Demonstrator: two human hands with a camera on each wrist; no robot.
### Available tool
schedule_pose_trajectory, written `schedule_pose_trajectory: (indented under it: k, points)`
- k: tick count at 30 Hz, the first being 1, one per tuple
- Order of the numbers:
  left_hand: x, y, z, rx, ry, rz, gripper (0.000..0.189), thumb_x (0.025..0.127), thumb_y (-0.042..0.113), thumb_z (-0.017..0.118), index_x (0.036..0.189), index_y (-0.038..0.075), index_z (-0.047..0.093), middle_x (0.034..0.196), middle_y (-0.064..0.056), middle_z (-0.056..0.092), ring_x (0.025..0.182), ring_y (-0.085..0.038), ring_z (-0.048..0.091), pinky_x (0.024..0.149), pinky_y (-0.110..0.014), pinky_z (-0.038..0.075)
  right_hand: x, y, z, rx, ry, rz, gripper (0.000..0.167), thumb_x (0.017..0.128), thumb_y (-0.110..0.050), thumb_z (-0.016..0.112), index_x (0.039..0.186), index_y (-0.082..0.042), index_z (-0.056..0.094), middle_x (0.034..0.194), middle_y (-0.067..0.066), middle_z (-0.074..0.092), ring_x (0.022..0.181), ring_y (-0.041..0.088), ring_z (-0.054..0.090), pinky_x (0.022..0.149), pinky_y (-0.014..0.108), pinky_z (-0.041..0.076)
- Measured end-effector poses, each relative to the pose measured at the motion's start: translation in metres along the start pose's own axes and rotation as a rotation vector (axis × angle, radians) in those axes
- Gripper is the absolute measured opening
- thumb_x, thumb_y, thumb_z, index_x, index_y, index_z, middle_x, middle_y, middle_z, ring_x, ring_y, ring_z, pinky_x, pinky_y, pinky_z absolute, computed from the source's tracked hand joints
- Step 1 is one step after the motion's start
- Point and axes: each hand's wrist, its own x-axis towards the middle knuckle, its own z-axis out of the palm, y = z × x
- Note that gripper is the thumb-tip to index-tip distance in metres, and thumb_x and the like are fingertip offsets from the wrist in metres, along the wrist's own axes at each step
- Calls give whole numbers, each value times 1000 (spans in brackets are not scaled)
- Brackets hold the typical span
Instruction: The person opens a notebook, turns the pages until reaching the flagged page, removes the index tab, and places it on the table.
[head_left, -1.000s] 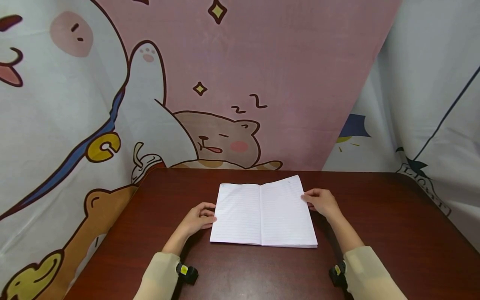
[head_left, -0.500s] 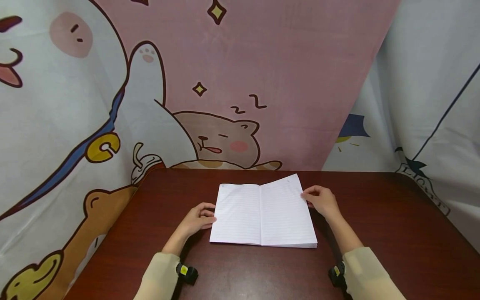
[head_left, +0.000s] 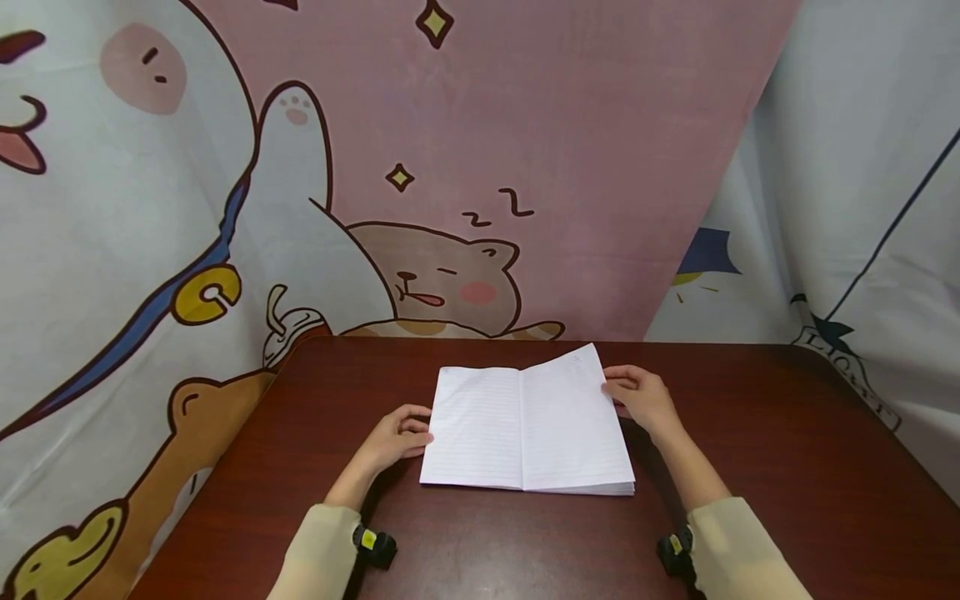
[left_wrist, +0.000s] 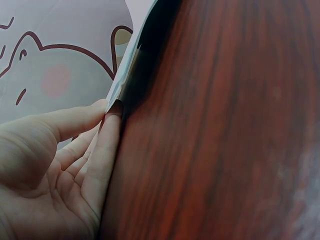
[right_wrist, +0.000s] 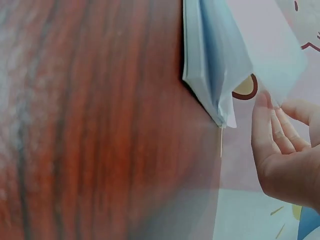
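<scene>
An open notebook (head_left: pixel 480 429) with white lined pages lies on the brown table. Its left edge is pinched by my left hand (head_left: pixel 393 437), thumb above and fingers below, as the left wrist view also shows of the left hand (left_wrist: pixel 65 160). On the other side my right hand (head_left: pixel 637 400) pinches the outer edge of the right page (head_left: pixel 573 417). In the right wrist view that page (right_wrist: pixel 270 45) is lifted apart from the pages (right_wrist: pixel 205 65) beneath, its edge between the right hand's (right_wrist: pixel 287 155) thumb and fingers.
The dark wooden table (head_left: pixel 525 550) extends around the notebook. Behind it hangs a cloth backdrop (head_left: pixel 600 167) with cartoon animals. Each wrist wears a small black camera, the left camera (head_left: pixel 378 550) and the right camera (head_left: pixel 675 552).
My right hand has risen slightly, lifting the right page a little higher, so its far corner stands up more. My left hand has stayed still on the notebook's left edge.
</scene>
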Motion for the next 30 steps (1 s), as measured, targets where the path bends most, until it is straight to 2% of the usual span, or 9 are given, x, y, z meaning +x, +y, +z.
schedule_pose_trajectory:
  k: [8,17,26,30]
  points:
    - [1,2,0,4,3,-7,45,94,7,66,135,-6,50,112,-23,64,92,-16,68,85,-40,60,-5,-9,-1,62,-66,-21,44,99,-14,60,140,2,51,130,25,63,86,-3,62,75,25,58]
    - [1,0,0,-1,5,-7,45,94,6,66,134,-7,50,111,-22,64,92,-16,68,85,-40,60,-11,-17,0,74,-165,-38,49,104,-19,51,148,-2,42,139,27,54,95,4,59,80,30,57]
    - [1,0,1,2,14,-10,45,93,6,67,134,-7,50,111,-22,64,91,-16,68,85,-40,60,-16,-21,2,171,-188,-64,51,102,-8,47,152,-3,35,138,32,51,90,5,62,74,28,57]
    - [0,1,1,3,12,-10,45,94,6,67,134,-7,50,111,-22,65,91,-16,68,85,-40,60,-18,-24,3,158,-188,-66,52,104,-14,48,153,-7,34,140,30,50,93,6,62,77,30,57]
